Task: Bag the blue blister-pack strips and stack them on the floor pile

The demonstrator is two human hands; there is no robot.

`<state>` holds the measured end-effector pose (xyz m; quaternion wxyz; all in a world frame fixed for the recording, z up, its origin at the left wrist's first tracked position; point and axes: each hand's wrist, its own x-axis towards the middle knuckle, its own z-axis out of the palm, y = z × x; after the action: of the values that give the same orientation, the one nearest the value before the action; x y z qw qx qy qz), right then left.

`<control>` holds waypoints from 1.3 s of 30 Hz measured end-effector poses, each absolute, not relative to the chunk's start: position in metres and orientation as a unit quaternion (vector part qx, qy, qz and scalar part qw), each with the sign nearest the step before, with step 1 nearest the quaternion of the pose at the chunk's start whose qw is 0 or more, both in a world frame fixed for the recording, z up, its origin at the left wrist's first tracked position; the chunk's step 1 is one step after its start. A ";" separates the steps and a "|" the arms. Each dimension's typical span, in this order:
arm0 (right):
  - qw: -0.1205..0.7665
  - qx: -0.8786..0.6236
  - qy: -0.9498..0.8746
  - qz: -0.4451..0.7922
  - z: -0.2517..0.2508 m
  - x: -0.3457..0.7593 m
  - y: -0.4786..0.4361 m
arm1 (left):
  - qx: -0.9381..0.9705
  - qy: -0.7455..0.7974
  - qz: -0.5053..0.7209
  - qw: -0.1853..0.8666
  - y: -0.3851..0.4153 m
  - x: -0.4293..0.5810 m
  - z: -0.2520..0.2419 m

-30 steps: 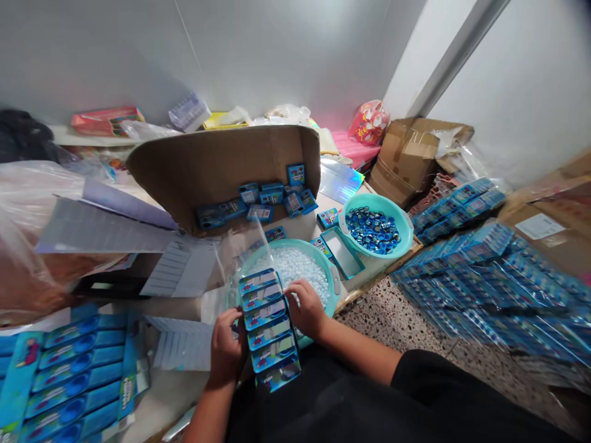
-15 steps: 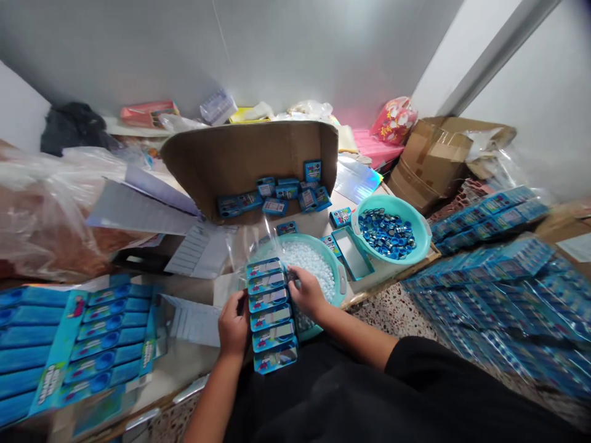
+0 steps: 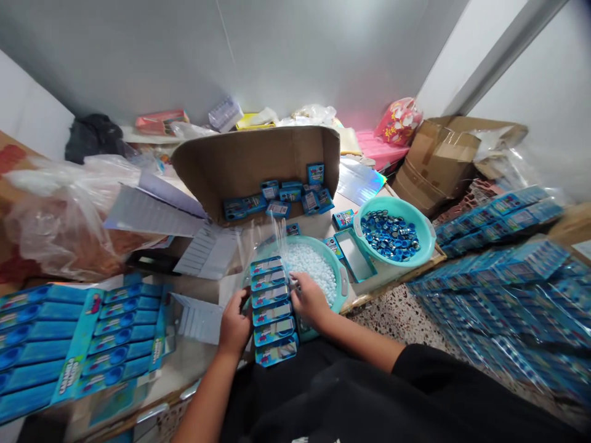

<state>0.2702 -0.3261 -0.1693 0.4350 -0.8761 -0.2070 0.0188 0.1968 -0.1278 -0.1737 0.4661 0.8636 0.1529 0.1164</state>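
Note:
A row of small blue boxes (image 3: pixel 273 314) sits upright in front of me, inside a clear plastic bag (image 3: pixel 263 240) whose loose end stands up at the far side. My left hand (image 3: pixel 235 323) grips the row's left side, with the thumb near the edge. On the right side, my right hand (image 3: pixel 310 298) is closed on the same bagged row, its fingertips partly hidden. Just beyond and beneath my hands is a turquoise basin (image 3: pixel 342 286) of small white beads (image 3: pixel 311 264).
Right of that, another turquoise basin (image 3: pixel 427 231) holds blue and silver caps. An open cardboard box (image 3: pixel 258 154) with small blue boxes stands behind. Blue packs (image 3: pixel 498 307) are stacked at right, and display trays (image 3: pixel 78 344) lie at left. An open blue box (image 3: pixel 355 255) lies between the basins.
The view has shifted slightly. Both hands still grip the bagged row, which is tilted a little differently, and the bag's loose end stands taller above it.

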 end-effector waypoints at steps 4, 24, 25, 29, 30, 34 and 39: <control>0.415 -0.888 -0.199 0.003 -0.170 0.275 -0.318 | 0.858 0.194 0.118 0.460 -0.137 0.198 -0.174; 0.437 -0.878 -0.191 0.046 -0.160 0.231 -0.335 | 0.833 0.207 0.119 0.498 -0.147 0.154 -0.179; 0.445 -0.873 -0.192 0.050 -0.159 0.229 -0.334 | 0.827 0.220 0.127 0.502 -0.151 0.154 -0.180; 0.444 -0.861 -0.232 0.091 -0.155 0.225 -0.342 | 0.793 0.287 0.168 0.510 -0.170 0.155 -0.187; 0.441 -0.858 -0.243 0.103 -0.154 0.226 -0.347 | 0.784 0.304 0.176 0.513 -0.175 0.156 -0.189; 0.421 -0.816 -0.355 0.178 -0.145 0.230 -0.374 | 0.760 0.350 0.187 0.515 -0.186 0.158 -0.191; 0.382 -0.786 -0.430 0.225 -0.140 0.229 -0.392 | 0.804 0.273 0.117 0.516 -0.166 0.144 -0.181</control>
<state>0.2288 -0.3917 -0.1398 0.3823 -0.7864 -0.4297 0.2255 0.1435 -0.1659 -0.1805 0.5157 0.8036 0.2732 0.1171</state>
